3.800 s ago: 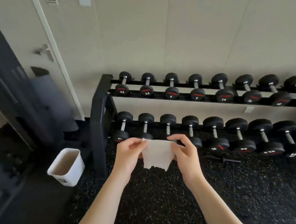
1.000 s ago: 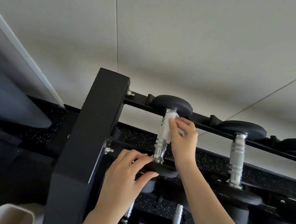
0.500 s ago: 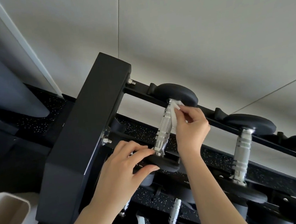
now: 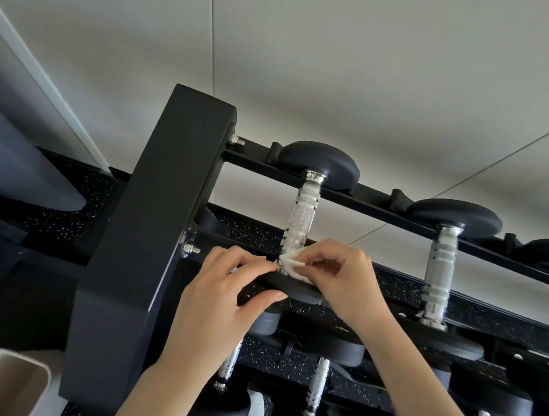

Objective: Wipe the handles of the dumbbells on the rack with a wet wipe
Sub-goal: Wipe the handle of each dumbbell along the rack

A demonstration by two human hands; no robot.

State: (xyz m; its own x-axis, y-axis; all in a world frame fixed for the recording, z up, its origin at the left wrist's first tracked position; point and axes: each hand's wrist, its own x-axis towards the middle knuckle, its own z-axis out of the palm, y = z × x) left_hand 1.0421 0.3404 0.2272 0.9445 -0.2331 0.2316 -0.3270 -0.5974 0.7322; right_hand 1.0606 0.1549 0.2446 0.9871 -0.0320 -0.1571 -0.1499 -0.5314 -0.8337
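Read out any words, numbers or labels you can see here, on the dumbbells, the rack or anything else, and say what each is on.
No text is readable in this view.
White marking on a lower-shelf dumbbell head: too blurred and cut off to read.
Top-shelf dumbbell, rack frame, wet wipe: no lettering shows.

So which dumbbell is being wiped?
The leftmost top-row dumbbell, beside the rack post: the right hand pinches the wipe at its handle, the left hand holds its head. Others are untouched.
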